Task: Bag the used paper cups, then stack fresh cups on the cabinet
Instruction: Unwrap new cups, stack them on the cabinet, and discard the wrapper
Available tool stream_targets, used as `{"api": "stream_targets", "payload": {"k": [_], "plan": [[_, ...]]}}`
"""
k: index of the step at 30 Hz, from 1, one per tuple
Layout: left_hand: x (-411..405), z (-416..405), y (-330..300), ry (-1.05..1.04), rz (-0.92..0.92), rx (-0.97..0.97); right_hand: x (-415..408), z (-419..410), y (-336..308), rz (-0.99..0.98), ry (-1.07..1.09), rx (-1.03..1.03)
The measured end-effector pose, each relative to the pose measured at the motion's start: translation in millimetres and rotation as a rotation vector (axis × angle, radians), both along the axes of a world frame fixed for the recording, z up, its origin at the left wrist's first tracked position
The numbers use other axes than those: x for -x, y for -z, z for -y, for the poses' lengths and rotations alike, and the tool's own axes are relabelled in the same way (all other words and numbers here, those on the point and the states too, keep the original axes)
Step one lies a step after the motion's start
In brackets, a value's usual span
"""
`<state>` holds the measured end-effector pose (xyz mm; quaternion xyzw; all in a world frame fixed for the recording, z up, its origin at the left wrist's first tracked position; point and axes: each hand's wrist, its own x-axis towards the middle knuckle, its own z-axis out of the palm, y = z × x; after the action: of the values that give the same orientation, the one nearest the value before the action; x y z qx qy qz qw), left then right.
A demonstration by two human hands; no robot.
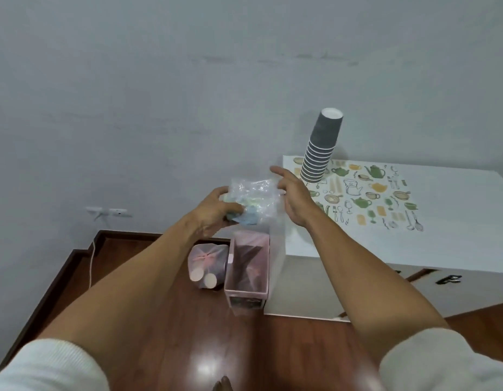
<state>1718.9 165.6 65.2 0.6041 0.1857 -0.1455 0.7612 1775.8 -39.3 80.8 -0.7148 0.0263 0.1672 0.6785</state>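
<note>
Beside the cabinet (414, 249), the left hand (213, 211) grips a crumpled clear plastic wrapper (251, 200), the right hand (294, 193) open-fingered against it, while stacked grey cups (320, 148) stand upside-down on top.

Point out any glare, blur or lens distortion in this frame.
Head view: a bright glare patch sits on the glossy wooden floor; the left hand, right hand and crinkled plastic bag are softly blurred; the wide lens makes the stack of cups lean, though it stands on the cabinet.
</note>
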Motion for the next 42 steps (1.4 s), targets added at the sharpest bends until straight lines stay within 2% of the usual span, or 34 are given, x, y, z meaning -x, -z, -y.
{"api": "stream_targets", "payload": {"k": [2, 4, 5, 9, 13, 15, 22, 29, 32, 36, 39, 42], "plan": [[1, -23, 10, -0.101, 0.019, -0.016, 7, -24, 13, -0.227, -0.055, -0.142], [1, -39, 19, -0.149, 0.028, -0.047, 14, -42, 26, -0.286, -0.165, -0.073], [-1, -46, 25, -0.165, 0.018, -0.064, 15, -52, 36, -0.275, -0.171, -0.029], [0, -61, 60, -0.216, -0.082, -0.092, 17, -82, 78, -0.173, 0.026, 0.136], [4, -61, 102, -0.28, -0.255, 0.011, 20, -97, 123, -0.059, 0.082, 0.379], [4, -62, 141, -0.341, -0.305, 0.006, 20, -101, 156, -0.05, 0.118, 0.42], [15, -52, 318, -0.363, -0.387, -0.222, 30, -96, 302, -0.102, 0.21, 0.634], [22, -8, 465, -0.372, -0.5, -0.035, 15, -87, 445, -0.182, 0.243, 0.704], [16, 6, 492, -0.329, -0.461, -0.025, 9, -84, 487, -0.216, 0.134, 0.662], [12, 1, 500, -0.343, -0.397, -0.095, 7, -81, 502, -0.279, 0.019, 0.66], [15, -13, 475, -0.317, -0.393, -0.194, 19, -84, 477, -0.256, -0.016, 0.672], [13, -31, 425, -0.288, -0.331, -0.268, 25, -95, 417, -0.18, -0.013, 0.622]]}}
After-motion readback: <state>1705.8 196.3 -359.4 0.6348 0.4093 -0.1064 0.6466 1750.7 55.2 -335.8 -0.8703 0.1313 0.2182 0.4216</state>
